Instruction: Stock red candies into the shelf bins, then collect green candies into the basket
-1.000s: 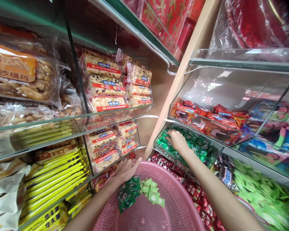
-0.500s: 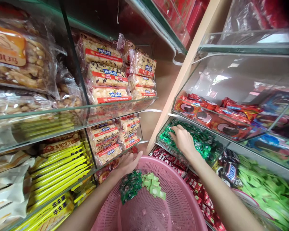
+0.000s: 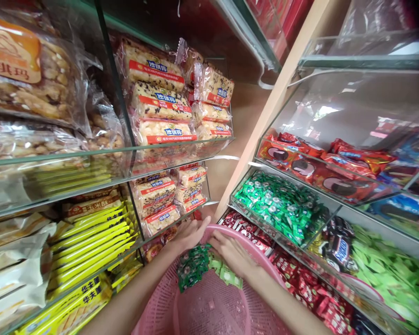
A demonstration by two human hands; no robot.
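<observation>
My left hand [image 3: 191, 233] grips the far left rim of a pink mesh basket [image 3: 265, 291]. Over the basket, just inside that rim, my right hand [image 3: 232, 253] has its fingers bent downward and together; what they hold is hidden. Dark green wrapped candies [image 3: 192, 269] lie in the basket below my left hand. Light green packets [image 3: 226, 274] are beside them, partly covered by my right hand. On the right, a clear shelf bin holds a heap of shiny green candies [image 3: 279, 202].
Glass shelves on the left carry wrapped puffed-rice bars [image 3: 164, 100] and yellow wafer packs [image 3: 91, 246]. A wooden post [image 3: 261, 125] stands between the shelves. At the right are red packets [image 3: 310, 288], dark Snickers bars [image 3: 340, 246] and light green packets.
My right hand has moved from the green candy bin, left and down, to over the basket. My left hand stays at the rim. The view has shifted slightly.
</observation>
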